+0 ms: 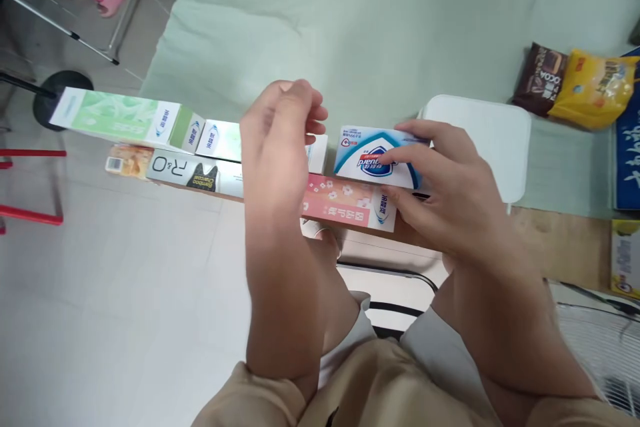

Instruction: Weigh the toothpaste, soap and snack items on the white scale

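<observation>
A white and blue Safeguard soap box (350, 159) lies at the table's front edge, with my right hand (450, 180) gripping its right end between fingers and thumb. Above the row of boxes is my left hand (283, 127), its fingers loosely bent and a little apart, with nothing visible in them. My left wrist partly covers a pink flowered toothpaste box (345, 203) and a black-and-white bamboo charcoal toothpaste box (183, 170). Behind these stand a large green-white toothpaste box (117, 117) and a smaller green-white box (225, 140).
A white square lid or container (493, 147) sits behind my right hand. Farther right are a brown snack bag (540, 77), a yellow snack bag (593, 90), a blue package (627, 160) and a yellow box (625, 257). Another person's feet in pink slippers (107, 1) show at upper left.
</observation>
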Action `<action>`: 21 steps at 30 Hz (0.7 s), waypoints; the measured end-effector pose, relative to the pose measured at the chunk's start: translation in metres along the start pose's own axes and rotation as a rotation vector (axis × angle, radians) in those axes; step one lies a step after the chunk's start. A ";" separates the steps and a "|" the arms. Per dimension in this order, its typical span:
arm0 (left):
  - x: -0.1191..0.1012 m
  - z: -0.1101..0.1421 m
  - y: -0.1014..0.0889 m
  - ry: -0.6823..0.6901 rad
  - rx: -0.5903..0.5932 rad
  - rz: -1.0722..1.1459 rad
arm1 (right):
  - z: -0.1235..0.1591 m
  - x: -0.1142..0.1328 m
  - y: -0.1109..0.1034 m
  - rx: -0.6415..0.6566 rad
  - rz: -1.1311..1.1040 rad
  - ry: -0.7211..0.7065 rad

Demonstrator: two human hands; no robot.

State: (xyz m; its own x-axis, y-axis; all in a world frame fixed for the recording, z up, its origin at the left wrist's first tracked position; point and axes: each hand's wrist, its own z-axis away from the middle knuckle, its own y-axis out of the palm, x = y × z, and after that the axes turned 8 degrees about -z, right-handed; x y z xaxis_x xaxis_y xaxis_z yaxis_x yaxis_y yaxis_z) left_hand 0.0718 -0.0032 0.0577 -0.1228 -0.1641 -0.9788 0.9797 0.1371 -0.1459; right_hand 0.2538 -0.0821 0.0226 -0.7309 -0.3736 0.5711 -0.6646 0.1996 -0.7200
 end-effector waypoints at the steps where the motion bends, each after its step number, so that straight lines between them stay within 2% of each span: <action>1: 0.000 -0.001 -0.001 -0.005 0.017 -0.019 | -0.001 -0.001 0.004 0.014 0.002 0.009; 6: -0.004 -0.001 -0.003 0.038 0.038 -0.008 | -0.002 -0.002 0.013 0.111 0.012 0.058; 11: 0.001 -0.004 0.000 0.024 0.033 -0.043 | -0.001 0.002 0.012 0.024 0.082 0.190; 16: 0.008 -0.001 0.000 0.093 0.140 -0.090 | 0.000 0.006 0.006 0.082 0.193 0.364; 21: 0.009 0.000 0.004 0.077 0.145 -0.132 | 0.000 0.005 0.006 0.091 0.194 0.367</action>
State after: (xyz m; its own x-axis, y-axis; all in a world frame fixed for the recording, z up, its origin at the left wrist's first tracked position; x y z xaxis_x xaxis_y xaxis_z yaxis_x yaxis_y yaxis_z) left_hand 0.0750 -0.0041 0.0482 -0.2575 -0.0953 -0.9616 0.9663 -0.0234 -0.2565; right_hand 0.2464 -0.0829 0.0211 -0.8585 0.0133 0.5126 -0.5053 0.1475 -0.8502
